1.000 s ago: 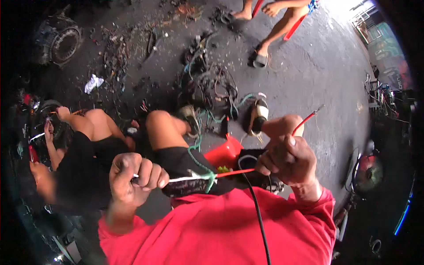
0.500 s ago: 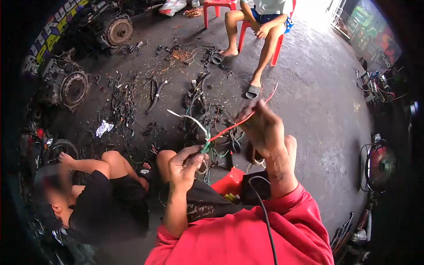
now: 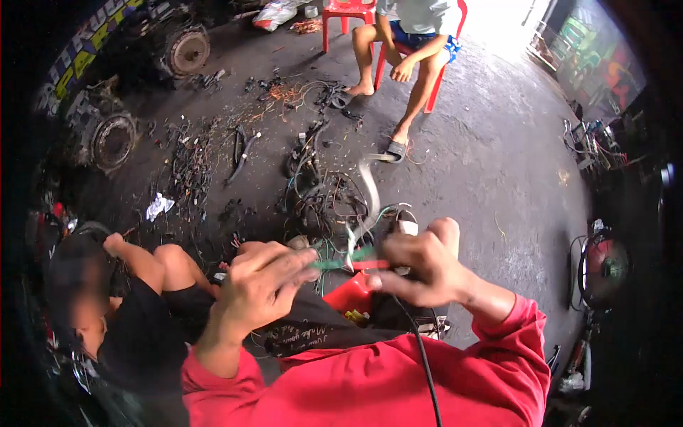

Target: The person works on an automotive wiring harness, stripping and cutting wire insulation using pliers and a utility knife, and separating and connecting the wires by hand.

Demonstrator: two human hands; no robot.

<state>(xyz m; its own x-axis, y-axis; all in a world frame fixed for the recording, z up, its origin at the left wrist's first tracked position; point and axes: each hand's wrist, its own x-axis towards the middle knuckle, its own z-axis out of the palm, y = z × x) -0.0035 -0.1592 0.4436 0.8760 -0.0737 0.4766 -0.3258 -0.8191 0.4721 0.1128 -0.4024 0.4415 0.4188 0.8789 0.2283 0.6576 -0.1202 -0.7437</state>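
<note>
My left hand (image 3: 257, 288) is closed around the green wires (image 3: 329, 264) in front of my lap. Level with it on the right, my right hand (image 3: 423, 267) pinches a red wire (image 3: 368, 265), with some green wire beside it. A white wire (image 3: 370, 192) loops up from the point between my hands, smeared by motion. Below the wires sits a red plastic container (image 3: 347, 293) holding small yellow bits. The ends inside my fists are hidden.
A tangle of black wiring harness (image 3: 313, 192) lies on the floor ahead. A person (image 3: 153, 306) sits close on my left; another sits on a red chair (image 3: 437, 85) ahead. Clutch-like machine parts (image 3: 114, 142) stand at far left, a fan (image 3: 603, 267) at right.
My right hand has come down and nearer, from along the red wire to beside the junction. My left hand has shifted left and closer to me. The white wire now swings upward.
</note>
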